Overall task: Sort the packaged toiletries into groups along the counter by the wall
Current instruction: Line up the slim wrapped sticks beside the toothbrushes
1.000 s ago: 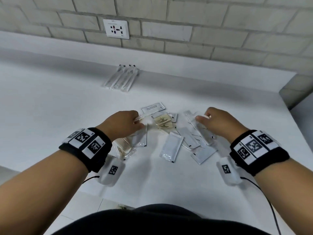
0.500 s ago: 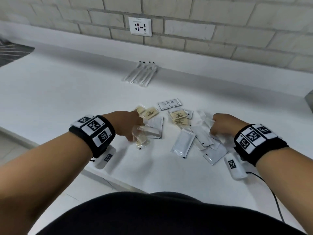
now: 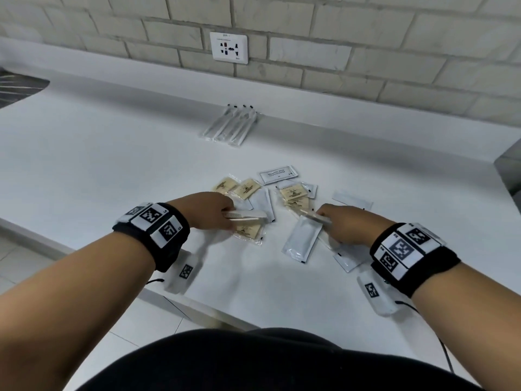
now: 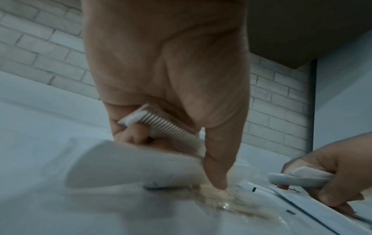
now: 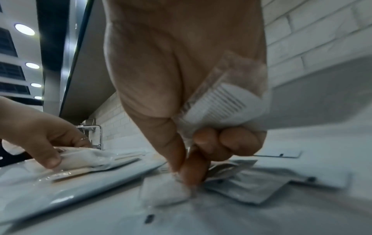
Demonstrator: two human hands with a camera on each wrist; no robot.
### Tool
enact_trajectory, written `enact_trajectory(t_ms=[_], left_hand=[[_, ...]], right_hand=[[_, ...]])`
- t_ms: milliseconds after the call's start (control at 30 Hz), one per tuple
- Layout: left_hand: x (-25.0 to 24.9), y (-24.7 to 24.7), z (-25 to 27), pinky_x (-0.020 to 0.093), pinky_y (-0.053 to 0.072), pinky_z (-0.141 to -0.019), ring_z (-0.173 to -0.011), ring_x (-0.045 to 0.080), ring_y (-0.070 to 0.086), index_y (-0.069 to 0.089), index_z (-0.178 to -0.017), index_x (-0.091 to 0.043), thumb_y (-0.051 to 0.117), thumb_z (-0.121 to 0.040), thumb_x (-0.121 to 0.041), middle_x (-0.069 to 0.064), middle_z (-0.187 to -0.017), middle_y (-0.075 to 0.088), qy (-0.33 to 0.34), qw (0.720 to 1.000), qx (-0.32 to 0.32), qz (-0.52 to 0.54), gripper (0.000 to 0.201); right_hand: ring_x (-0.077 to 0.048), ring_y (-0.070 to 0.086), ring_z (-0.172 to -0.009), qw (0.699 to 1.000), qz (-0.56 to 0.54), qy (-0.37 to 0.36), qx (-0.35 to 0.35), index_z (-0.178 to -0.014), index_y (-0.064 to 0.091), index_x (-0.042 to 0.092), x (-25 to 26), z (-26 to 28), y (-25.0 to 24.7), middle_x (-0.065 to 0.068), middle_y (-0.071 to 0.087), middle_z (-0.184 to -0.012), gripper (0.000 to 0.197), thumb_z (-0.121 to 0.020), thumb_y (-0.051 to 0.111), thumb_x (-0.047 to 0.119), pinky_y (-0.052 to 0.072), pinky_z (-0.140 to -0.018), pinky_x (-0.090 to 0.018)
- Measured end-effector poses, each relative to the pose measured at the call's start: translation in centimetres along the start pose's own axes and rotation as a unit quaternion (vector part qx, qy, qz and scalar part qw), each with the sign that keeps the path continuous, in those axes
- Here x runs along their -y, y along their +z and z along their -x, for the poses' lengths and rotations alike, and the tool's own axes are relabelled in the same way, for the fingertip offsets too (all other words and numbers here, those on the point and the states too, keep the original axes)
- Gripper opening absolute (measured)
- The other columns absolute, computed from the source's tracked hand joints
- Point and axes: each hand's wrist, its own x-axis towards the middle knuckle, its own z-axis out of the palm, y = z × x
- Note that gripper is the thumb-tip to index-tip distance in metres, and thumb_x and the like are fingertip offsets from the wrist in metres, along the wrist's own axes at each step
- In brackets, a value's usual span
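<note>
A loose pile of packets lies mid-counter: beige soap packets [image 3: 248, 188], white sachets [image 3: 301, 239] and a shampoo sachet [image 3: 277, 174]. My left hand [image 3: 222, 217] grips a wrapped white comb [image 3: 248, 215] in curled fingers; its thumb [image 4: 217, 171] presses down on a beige soap packet [image 4: 219, 197], and a blurred white sachet [image 4: 130, 165] sits at its fingers. My right hand [image 3: 328, 222] holds a second wrapped comb [image 5: 219, 103] against the palm, while its thumb and forefinger pinch a small white packet [image 5: 165, 190]. Several wrapped toothbrushes [image 3: 231, 125] lie grouped by the wall.
The white counter [image 3: 112, 153] runs left to a dark sink edge [image 3: 19, 88] and right to a grey corner [image 3: 507, 170]. A socket [image 3: 229, 48] sits on the brick wall. The counter's front edge is just below my wrists.
Both hands keep their combs. The left hand has come down to the near soap packet at the pile's left. The right hand has dropped among the white sachets and pinched one.
</note>
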Motion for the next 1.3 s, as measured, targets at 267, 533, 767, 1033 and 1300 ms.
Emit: enact_trajectory(t_ms=[267,533,767,1033,1300], left_hand=[[0.6,-0.9,-0.4,0.028,0.035,-0.057,-0.072,0.021,0.054,0.046,-0.074,-0.021,0.059,-0.085,-0.042,-0.001,-0.076,0.057,-0.012,0.997,-0.073,0.024,0.027],[1.9,-1.3,0.0,0.028,0.033,-0.055,-0.065,0.016,0.048,0.040,-0.071,-0.023,0.055,-0.088,-0.031,-0.001,-0.074,0.053,-0.026,0.993,-0.077,0.086,0.024],[3.0,-2.4,-0.9,0.031,0.032,-0.058,-0.071,0.021,0.050,0.047,-0.083,-0.014,0.055,-0.090,-0.034,-0.001,-0.074,0.051,-0.011,0.989,-0.093,0.110,0.023],[4.4,-5.3,-3.2,0.027,0.032,-0.055,-0.066,0.014,0.048,0.047,-0.081,-0.017,0.056,-0.090,-0.035,-0.003,-0.075,0.052,0.031,0.990,-0.084,0.110,0.022],[5.0,-8.4,-8.4,0.028,0.050,-0.069,-0.076,0.016,0.065,0.052,-0.113,-0.022,0.050,-0.092,-0.027,-0.005,-0.085,0.066,0.026,0.971,-0.056,0.229,0.022]], right_hand=[[-0.016,0.055,-0.076,0.997,0.041,0.002,-0.069,-0.081,0.055,0.022,-0.1,0.6,0.1,0.003,0.062,-0.087,0.008,-0.075,0.059,0.027,0.041,-0.061,-0.028],[-0.022,0.057,-0.080,0.996,0.049,0.067,-0.020,-0.102,0.049,0.013,2.5,0.6,1.1,-0.003,0.058,-0.100,0.042,-0.073,0.074,0.030,0.038,-0.054,-0.026],[-0.021,0.061,-0.069,0.990,-0.082,0.101,0.047,-0.079,0.062,0.007,1.6,0.7,0.9,-0.008,0.068,-0.079,0.023,-0.064,0.075,0.018,0.045,-0.063,-0.026],[-0.019,0.059,-0.063,0.989,-0.027,0.068,0.130,-0.080,0.055,0.017,0.6,3.9,-5.7,-0.002,0.063,-0.073,0.016,-0.070,0.066,0.011,0.043,-0.051,-0.024],[-0.022,0.044,-0.047,0.982,-0.169,0.086,0.027,-0.108,0.043,0.024,-0.6,-2.8,-10.0,-0.014,0.060,-0.068,0.035,-0.082,0.064,0.011,0.038,-0.049,-0.026]])
